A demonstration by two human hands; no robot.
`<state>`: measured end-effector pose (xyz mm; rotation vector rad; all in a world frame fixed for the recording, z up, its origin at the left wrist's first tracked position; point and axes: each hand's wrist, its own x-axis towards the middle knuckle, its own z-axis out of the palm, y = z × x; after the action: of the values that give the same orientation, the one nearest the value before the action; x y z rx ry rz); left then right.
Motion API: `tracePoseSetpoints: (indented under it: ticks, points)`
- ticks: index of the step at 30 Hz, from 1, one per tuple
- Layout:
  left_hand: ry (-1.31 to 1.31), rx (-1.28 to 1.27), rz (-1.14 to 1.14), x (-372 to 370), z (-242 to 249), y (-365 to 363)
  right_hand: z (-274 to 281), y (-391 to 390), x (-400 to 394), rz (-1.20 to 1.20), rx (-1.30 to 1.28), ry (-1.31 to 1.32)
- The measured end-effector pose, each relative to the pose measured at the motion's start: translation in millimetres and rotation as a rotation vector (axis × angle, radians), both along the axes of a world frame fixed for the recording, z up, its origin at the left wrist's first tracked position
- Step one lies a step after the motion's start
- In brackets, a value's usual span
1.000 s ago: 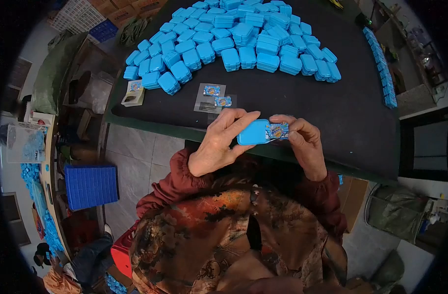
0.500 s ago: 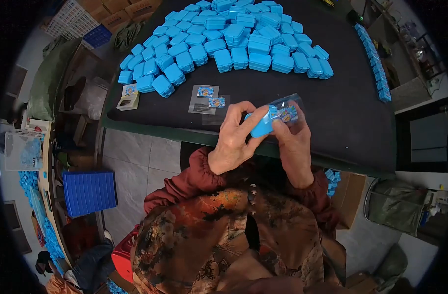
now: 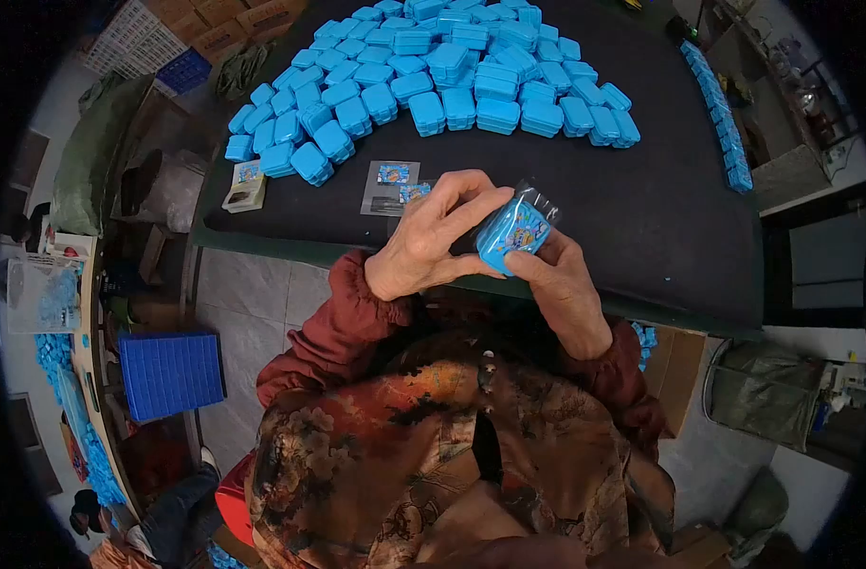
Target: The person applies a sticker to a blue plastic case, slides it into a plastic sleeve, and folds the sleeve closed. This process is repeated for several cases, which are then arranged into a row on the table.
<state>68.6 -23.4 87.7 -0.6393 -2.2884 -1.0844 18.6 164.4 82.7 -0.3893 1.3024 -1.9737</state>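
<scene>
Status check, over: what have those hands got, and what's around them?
Left hand and right hand gripping one blue case. Printed label on its face. Clear label sheet near left hand. Pile of blue cases beyond.

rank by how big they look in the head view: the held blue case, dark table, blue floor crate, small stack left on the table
Largest to smallest:
1. dark table
2. blue crate
3. blue case, partly covered by fingers
4. small stack
</scene>
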Motion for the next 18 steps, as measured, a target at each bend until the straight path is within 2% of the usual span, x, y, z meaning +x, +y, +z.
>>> tracePoseSetpoints:
  ticks: [5,11,13,17,18]
  points:
    - [-0.01,0.025,-0.033,-4.6,2.8,-3.4,-4.0,-2.0,1.8,0.068,0.027,-0.037]
    - [-0.219,0.096,-0.268,-6.5,8.6,-9.5,-3.2,-5.3,4.8,0.17,0.047,-0.043]
    - [-0.284,0.209,-0.322,-7.0,2.0,-9.7,-8.4,-4.7,4.5,0.221,0.04,-0.092]
    - [-0.305,0.342,-0.241,-7.9,-10.5,-1.7,0.5,-1.2,3.9,0.167,0.127,-0.062]
    - [-0.304,0.402,-0.203,-8.2,-11.4,0.1,5.2,1.9,5.9,-0.009,0.305,0.318]
